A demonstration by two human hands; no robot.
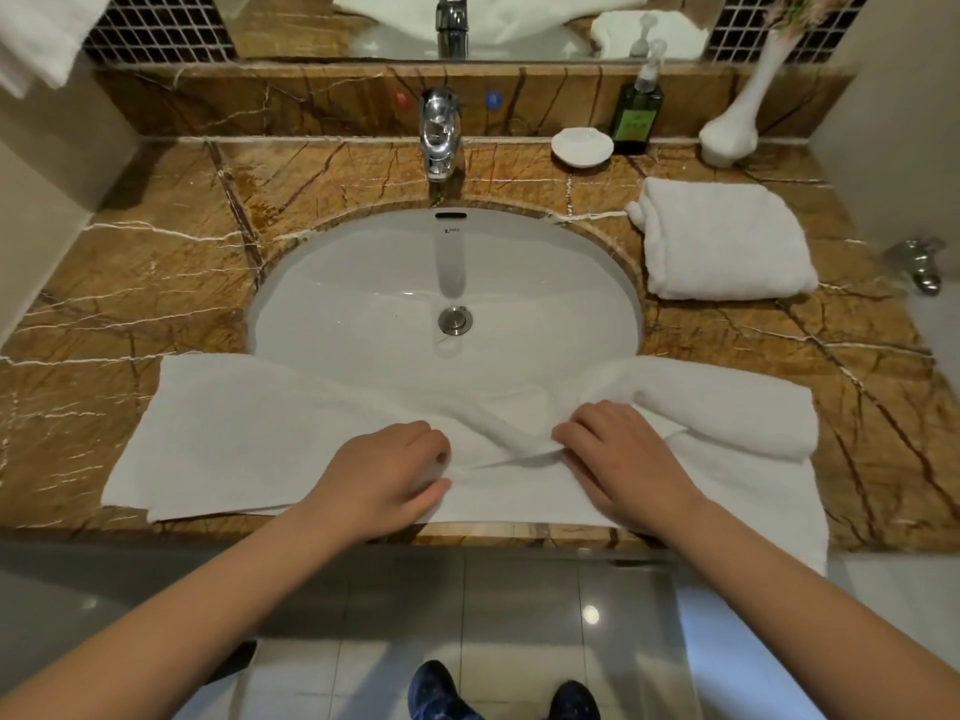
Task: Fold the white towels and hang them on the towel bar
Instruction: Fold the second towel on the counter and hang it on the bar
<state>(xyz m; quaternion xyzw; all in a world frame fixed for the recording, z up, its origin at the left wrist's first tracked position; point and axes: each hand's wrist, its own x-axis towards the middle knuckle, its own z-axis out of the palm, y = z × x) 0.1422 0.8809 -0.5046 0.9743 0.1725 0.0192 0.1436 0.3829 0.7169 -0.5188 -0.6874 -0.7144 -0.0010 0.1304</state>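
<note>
A long white towel (239, 433) lies spread along the front of the marble counter, sagging over the near rim of the sink (363, 283). Its right end is doubled back into a thick fold, and a corner hangs off the counter's front edge. My left hand (387, 472) rests on the towel's middle with fingers curled, pinching the cloth. My right hand (623, 452) grips a creased edge of the same towel just beside it. A second white towel (727, 239) sits folded at the counter's right. A hanging white towel (41, 33) shows at the top left; no towel bar is visible.
A chrome faucet (440, 132) stands behind the sink. A white soap dish (582, 146), a green pump bottle (636, 114) and a white vase (737, 122) line the back right. A mirror (363, 23) runs above. A wall valve (922, 267) sticks out at right. My shoes (441, 693) stand on the tiled floor.
</note>
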